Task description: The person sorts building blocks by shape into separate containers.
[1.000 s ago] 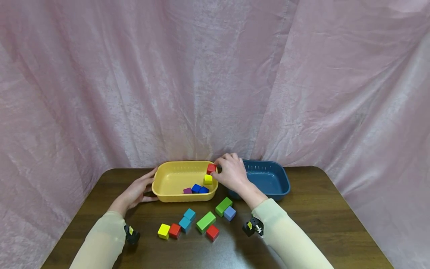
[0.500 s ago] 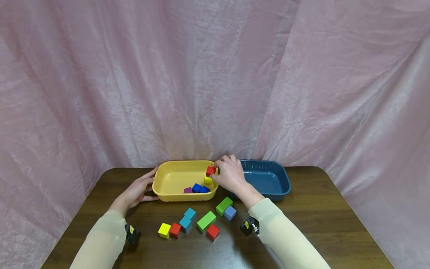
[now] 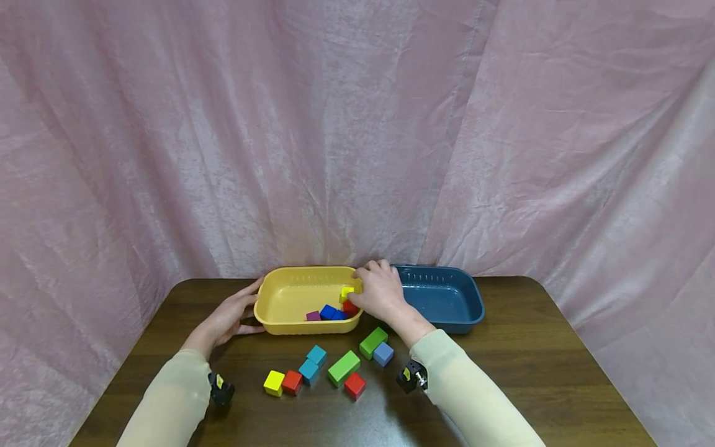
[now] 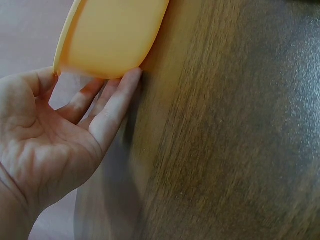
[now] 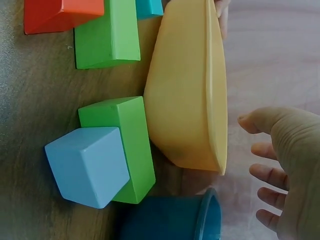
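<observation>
My left hand rests at the left end of the yellow plastic basket. In the left wrist view its thumb touches the rim and its extended fingers lie against the basket's outer wall. Over the basket's right end is my right hand, fingers apart and holding nothing in the right wrist view. A red block lies inside below that hand, close to a yellow block. Two blue blocks and a purple block sit along the basket's near side.
A blue basket stands right of the yellow one, partly behind the right wrist. On the table in front lie two green blocks, a periwinkle block, two light-blue blocks, two red blocks and a yellow block. Pink curtain hangs behind.
The red block that my right hand pinched above the yellow block has left the fingers and now lies lower in the yellow basket. My right hand shifted slightly left; the left hand stayed.
</observation>
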Demonstrator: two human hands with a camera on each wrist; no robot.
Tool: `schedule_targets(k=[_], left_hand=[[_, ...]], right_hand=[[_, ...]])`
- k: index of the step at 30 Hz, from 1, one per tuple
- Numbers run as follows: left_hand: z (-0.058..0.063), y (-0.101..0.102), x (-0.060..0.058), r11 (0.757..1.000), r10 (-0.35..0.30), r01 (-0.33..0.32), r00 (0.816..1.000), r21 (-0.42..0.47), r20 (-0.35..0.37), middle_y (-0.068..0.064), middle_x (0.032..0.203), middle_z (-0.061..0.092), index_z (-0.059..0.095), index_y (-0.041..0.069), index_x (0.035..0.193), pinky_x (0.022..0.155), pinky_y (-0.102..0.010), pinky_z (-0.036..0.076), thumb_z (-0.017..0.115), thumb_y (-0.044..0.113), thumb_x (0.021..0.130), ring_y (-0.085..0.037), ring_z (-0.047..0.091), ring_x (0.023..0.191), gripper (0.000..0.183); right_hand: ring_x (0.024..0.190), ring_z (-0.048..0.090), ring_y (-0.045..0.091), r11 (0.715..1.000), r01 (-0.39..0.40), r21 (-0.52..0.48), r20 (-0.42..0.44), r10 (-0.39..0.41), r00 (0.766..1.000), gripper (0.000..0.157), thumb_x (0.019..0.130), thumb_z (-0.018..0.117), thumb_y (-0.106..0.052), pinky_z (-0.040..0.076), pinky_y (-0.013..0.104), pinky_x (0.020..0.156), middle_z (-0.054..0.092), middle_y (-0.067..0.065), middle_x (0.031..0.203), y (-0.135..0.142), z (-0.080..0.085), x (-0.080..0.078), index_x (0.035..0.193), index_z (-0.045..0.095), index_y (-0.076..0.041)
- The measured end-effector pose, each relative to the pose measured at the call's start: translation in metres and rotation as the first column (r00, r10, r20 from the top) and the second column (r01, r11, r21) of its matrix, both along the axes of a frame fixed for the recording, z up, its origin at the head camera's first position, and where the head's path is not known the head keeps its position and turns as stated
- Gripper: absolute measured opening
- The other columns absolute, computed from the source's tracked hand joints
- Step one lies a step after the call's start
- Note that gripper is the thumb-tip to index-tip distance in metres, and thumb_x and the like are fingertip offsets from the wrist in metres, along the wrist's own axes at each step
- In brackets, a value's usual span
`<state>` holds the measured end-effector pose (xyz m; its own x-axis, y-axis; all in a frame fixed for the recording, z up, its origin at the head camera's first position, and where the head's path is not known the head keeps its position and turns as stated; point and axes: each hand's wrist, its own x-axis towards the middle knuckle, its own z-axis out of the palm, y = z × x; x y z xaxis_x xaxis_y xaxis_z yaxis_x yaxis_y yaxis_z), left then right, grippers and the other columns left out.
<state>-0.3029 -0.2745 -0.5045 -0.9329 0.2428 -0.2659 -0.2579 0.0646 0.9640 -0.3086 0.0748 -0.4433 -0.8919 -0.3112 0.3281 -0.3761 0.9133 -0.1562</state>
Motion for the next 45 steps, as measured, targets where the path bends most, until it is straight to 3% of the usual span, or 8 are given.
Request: schedule_targets(k=[18,26,45], left_hand=[[-0.001,0.0,-0.001,1.0,-0.004,0.004,1.0,-0.011,-0.012,-0.009,0.148,0.025,0.017,0.042,0.147,0.081,-0.051,0.05,0.038,0.034,0.101,-0.034,0.044,0.121,0.051],[-0.003,-0.001,-0.002,1.0,0.005,-0.005,1.0,-0.004,-0.011,-0.007,0.149,0.022,0.017,0.041,0.147,0.081,-0.052,0.049,0.045,0.039,0.097,-0.035,0.043,0.122,0.058],[-0.002,-0.003,-0.001,1.0,-0.01,0.01,1.0,-0.015,-0.021,-0.006,0.15,0.021,0.014,0.04,0.148,0.081,-0.052,0.05,0.039,0.034,0.1,-0.035,0.045,0.12,0.054]], right_hand=[[0.103,0.042,0.022,0.998,-0.039,-0.049,-0.065,0.036,0.997,0.042,0.077,0.068,-0.049,0.036,0.039,0.083,0.056,-0.002,0.108,0.017,0.009,0.009,0.11,0.067,-0.024],[0.101,0.042,0.02,0.993,-0.056,-0.103,-0.119,0.044,0.992,0.037,0.077,0.068,-0.049,0.036,0.037,0.081,0.056,-0.006,0.104,0.025,0.015,0.017,0.107,0.067,-0.027],[0.105,0.042,0.021,0.988,-0.078,-0.133,-0.144,0.058,0.988,0.042,0.08,0.064,-0.052,0.038,0.041,0.085,0.055,-0.004,0.108,0.042,0.026,0.04,0.113,0.065,-0.026]])
